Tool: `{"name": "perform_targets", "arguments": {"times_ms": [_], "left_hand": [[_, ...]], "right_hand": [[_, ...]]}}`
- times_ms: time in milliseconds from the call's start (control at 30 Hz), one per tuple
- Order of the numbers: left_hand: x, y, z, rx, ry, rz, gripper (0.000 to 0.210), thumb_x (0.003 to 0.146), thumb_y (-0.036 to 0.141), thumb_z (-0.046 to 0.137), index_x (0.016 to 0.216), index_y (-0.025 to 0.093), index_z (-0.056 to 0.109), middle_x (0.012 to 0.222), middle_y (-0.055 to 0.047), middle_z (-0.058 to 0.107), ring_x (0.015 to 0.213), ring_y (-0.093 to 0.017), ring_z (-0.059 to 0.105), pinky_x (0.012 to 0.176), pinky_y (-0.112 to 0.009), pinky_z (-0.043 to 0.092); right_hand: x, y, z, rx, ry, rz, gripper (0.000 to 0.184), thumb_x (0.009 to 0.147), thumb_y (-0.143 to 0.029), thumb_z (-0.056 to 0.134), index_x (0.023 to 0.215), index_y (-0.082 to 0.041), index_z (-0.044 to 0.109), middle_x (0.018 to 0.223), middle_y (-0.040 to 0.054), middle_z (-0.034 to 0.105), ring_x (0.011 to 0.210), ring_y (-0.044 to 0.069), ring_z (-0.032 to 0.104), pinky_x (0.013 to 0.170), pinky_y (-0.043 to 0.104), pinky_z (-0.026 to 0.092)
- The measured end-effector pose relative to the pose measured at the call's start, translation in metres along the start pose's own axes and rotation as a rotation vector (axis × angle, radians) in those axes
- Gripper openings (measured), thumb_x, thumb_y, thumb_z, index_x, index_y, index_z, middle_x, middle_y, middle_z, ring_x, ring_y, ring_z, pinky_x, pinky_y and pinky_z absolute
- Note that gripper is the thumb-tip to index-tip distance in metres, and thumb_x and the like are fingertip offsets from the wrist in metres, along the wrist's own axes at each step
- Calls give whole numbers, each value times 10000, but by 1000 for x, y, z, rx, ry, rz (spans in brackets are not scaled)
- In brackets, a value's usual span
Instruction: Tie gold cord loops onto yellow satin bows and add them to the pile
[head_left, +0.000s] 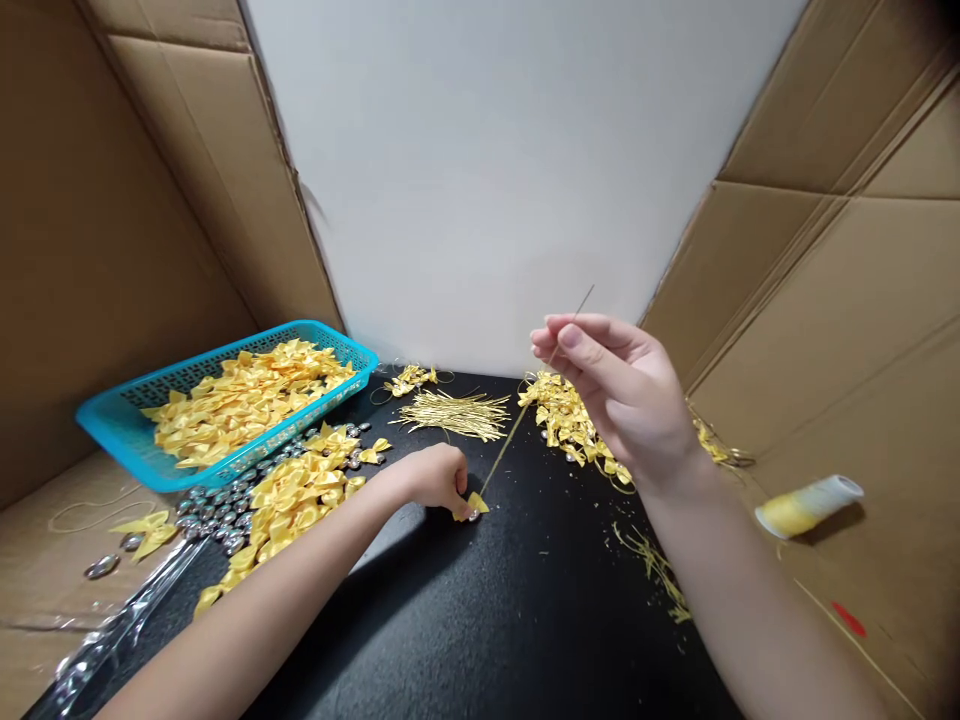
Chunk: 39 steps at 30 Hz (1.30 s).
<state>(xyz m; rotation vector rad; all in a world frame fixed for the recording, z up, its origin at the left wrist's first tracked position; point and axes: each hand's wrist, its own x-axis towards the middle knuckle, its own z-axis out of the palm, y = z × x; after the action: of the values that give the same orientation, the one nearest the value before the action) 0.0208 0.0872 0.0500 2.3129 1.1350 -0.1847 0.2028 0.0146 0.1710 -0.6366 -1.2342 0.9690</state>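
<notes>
My left hand is closed in a pinch low over the black work surface, on a small yellow ribbon bow with a shiny silver bead at it. From that bow a thin gold cord runs taut up and to the right. My right hand, raised above the surface, pinches the cord between thumb and fingers, and its thin end sticks out past the fingertips. Behind my left hand lies a bundle of cut gold cords. The left fingertips partly hide the bow.
A blue basket full of yellow bows stands at left. Loose bows and silver beads lie before it. Corded bows are heaped behind my right hand. Cord scraps and a spool lie right. Cardboard walls flank both sides.
</notes>
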Motion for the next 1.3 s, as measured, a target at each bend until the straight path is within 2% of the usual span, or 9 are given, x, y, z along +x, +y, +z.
{"name": "perform_targets", "arguments": {"times_ms": [100, 233, 367, 467, 667, 767, 867, 1033, 1300], "left_hand": [[2, 2, 9, -2, 1, -15, 204, 537, 353, 793, 635, 187, 726, 621, -16, 696, 541, -148, 571, 467, -220, 310], [5, 2, 18, -35, 52, -25, 133, 499, 262, 798, 573, 195, 711, 574, -1, 659, 523, -140, 540, 469, -226, 289], [8, 1, 21, -140, 131, 6, 57, 571, 210, 735, 568, 179, 687, 575, -4, 660, 541, -132, 551, 491, -221, 304], [12, 0, 24, -275, 166, 39, 71, 653, 232, 678, 642, 162, 685, 628, -23, 695, 569, -135, 589, 519, -213, 359], [12, -3, 43, -581, 109, 64, 283, 765, 383, 619, 860, 127, 693, 708, -59, 717, 577, -137, 624, 537, -224, 466], [4, -2, 54, -707, 112, 39, 345, 798, 412, 593, 960, 125, 694, 730, -52, 709, 585, -123, 606, 535, -219, 463], [-5, 2, 61, -909, 158, 8, 319, 767, 396, 657, 947, 133, 686, 718, -21, 685, 540, -92, 549, 510, -200, 430], [-8, 7, 70, -1072, 240, -17, 268, 725, 379, 723, 767, 149, 591, 626, 28, 612, 505, -75, 503, 480, -185, 404], [-8, 8, 75, -1094, 211, -7, 279, 735, 381, 724, 758, 136, 591, 583, 37, 567, 509, -68, 446, 493, -182, 322]], "right_hand": [[1, 5, -1, -14, 32, 44, 110, 686, -295, 814, 774, -266, 756, 762, -43, 752, 749, 103, 700, 836, 281, 573], [-9, 12, -11, -47, 150, 85, 173, 627, -287, 847, 771, -262, 754, 729, -34, 739, 706, 115, 689, 797, 307, 585], [-31, 18, -29, -68, 299, 93, 204, 586, -286, 861, 753, -255, 749, 712, -26, 719, 665, 114, 664, 720, 288, 583], [-58, 30, -45, -134, 348, 136, 166, 620, -306, 838, 726, -231, 735, 679, -19, 693, 625, 101, 626, 647, 243, 547], [-108, 73, -60, -426, 227, 258, 197, 805, -339, 663, 685, -189, 619, 637, -15, 587, 623, 120, 544, 601, 240, 451], [-119, 91, -55, -535, 100, 309, 278, 864, -322, 559, 621, -193, 516, 604, -22, 504, 603, 128, 478, 586, 261, 393], [-122, 106, -44, -682, -6, 267, 291, 853, -240, 529, 574, -194, 463, 650, -7, 490, 688, 151, 473, 668, 295, 380], [-123, 129, -30, -756, 16, 263, 241, 758, -161, 550, 524, -185, 501, 894, 41, 511, 900, 201, 477, 833, 363, 382], [-123, 137, -33, -663, 36, 342, 226, 748, -155, 556, 529, -189, 515, 1048, 51, 543, 1020, 222, 476, 918, 394, 368]]}}
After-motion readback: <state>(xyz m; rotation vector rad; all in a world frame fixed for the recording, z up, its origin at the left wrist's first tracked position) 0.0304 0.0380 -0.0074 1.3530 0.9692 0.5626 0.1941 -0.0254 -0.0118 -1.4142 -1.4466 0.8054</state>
